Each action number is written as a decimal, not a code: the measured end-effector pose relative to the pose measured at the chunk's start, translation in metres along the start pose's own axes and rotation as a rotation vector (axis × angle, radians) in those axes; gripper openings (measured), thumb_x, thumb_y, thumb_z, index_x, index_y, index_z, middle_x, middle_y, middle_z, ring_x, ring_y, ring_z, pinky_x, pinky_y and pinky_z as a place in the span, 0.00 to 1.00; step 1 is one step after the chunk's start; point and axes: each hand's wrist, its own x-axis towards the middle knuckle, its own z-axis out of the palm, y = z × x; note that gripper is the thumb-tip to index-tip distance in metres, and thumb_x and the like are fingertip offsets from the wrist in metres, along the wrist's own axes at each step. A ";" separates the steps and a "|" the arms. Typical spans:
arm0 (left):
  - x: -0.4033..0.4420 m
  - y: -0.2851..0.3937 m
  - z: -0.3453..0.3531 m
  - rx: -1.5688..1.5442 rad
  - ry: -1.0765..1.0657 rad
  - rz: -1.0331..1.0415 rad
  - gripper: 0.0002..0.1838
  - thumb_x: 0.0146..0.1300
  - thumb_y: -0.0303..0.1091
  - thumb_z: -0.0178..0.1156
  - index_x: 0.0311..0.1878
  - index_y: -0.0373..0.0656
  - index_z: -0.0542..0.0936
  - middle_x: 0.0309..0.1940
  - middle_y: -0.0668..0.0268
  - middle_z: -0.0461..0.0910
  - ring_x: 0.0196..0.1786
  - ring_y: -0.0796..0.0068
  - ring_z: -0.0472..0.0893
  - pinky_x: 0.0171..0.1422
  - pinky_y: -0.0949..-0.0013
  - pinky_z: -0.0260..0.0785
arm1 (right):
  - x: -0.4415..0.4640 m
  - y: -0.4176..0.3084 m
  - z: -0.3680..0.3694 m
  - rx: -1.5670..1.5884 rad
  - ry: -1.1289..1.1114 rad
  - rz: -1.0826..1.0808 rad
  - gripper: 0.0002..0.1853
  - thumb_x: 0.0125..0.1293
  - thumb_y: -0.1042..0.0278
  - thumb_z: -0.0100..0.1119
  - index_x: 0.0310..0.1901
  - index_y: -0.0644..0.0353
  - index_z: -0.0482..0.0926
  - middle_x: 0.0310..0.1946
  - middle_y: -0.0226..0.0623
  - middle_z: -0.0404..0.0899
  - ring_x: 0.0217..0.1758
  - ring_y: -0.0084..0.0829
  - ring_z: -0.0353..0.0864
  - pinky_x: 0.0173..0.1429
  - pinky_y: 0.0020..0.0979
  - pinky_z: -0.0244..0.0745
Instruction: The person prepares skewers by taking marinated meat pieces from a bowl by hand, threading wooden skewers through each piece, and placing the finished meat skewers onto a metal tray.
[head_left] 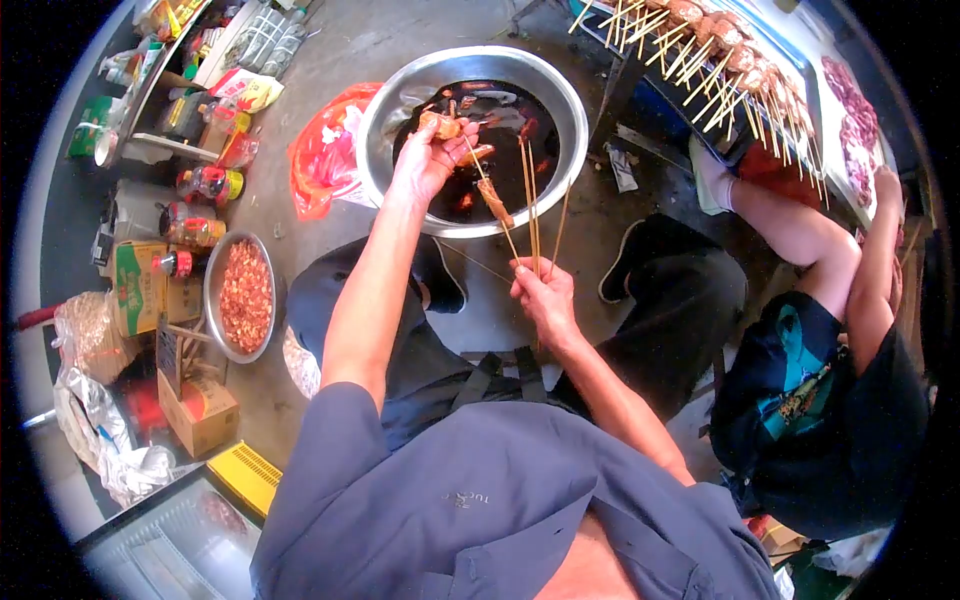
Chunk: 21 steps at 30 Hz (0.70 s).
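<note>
The left hand [430, 160] has its fingers closed on a glossy orange-brown meat piece [440, 125] above a metal basin [573, 120] of dark liquid [508, 150]. The right hand's [548, 298] fingers grip several thin, pale wooden skewers [532, 200] slanting over the rim, one carrying a wet-looking, reddish-brown meat strip [495, 203].

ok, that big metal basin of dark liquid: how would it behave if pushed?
Probably heavy to shift: dark liquid covers much of the inside of the metal basin.
Likely to slosh, since the top is open.
Perhaps more apt to slide or swivel than tip, given its wide round rim, though its base is hidden.
</note>
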 end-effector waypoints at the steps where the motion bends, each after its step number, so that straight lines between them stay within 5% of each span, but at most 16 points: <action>1: 0.000 0.000 0.000 0.051 0.019 -0.005 0.15 0.71 0.37 0.47 0.51 0.34 0.70 0.50 0.49 0.76 0.52 0.53 0.78 0.58 0.53 0.73 | 0.001 0.001 -0.001 -0.006 -0.010 -0.002 0.10 0.66 0.68 0.54 0.43 0.63 0.78 0.21 0.26 0.75 0.21 0.16 0.69 0.25 0.20 0.62; 6: 0.004 0.001 -0.003 0.110 -0.030 -0.009 0.14 0.70 0.37 0.50 0.50 0.35 0.71 0.48 0.50 0.77 0.50 0.56 0.79 0.54 0.58 0.76 | 0.000 -0.001 0.001 -0.015 -0.027 0.016 0.10 0.65 0.67 0.54 0.43 0.63 0.78 0.21 0.26 0.75 0.21 0.15 0.68 0.24 0.19 0.61; 8: 0.002 0.003 0.000 0.139 -0.036 0.004 0.14 0.70 0.37 0.51 0.49 0.35 0.71 0.47 0.51 0.77 0.50 0.57 0.80 0.53 0.59 0.77 | -0.001 -0.003 0.002 0.005 -0.030 0.012 0.09 0.66 0.68 0.53 0.44 0.63 0.77 0.20 0.26 0.74 0.15 0.12 0.61 0.18 0.15 0.53; 21: -0.007 0.009 0.002 0.276 -0.214 0.029 0.15 0.67 0.38 0.56 0.50 0.38 0.72 0.42 0.56 0.79 0.45 0.61 0.81 0.50 0.61 0.78 | 0.001 -0.002 0.000 0.040 -0.068 0.042 0.08 0.67 0.68 0.54 0.43 0.62 0.77 0.19 0.26 0.74 0.15 0.12 0.61 0.17 0.15 0.53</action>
